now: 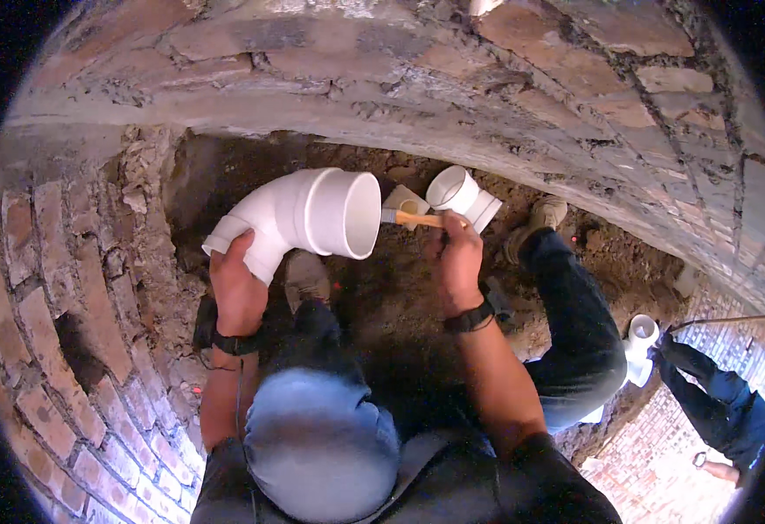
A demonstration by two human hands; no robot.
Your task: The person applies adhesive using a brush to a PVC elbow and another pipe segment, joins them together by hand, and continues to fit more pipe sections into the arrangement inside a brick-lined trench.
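My left hand (238,293) is wrapped tight round the narrow end of the white pipe elbow (299,218), holding it up off the ground with the wide socket mouth facing right. My right hand (456,258) is closed on the wooden handle of a small brush (410,217), bristle end at the left, just right of the socket rim, apart from it as far as I can tell. Best practice here, I think: keep the elbow steady and level, work the brush evenly round the inside of the socket, no gaps, no drips. A second white fitting (463,196) sits on the dirt just beyond the brush, mouth up. Ground is loose brown soil (382,297) in a dug-out pit, uneven, so anything set down picks up grit. Rough brick wall (59,332) curves round the left and near side, mortared brick course (487,79) along the far side. Tight space, I'm crouched, one boot (535,218) far right. Another white fitting (640,345) lies at right near someone else's blue sleeve (714,397).
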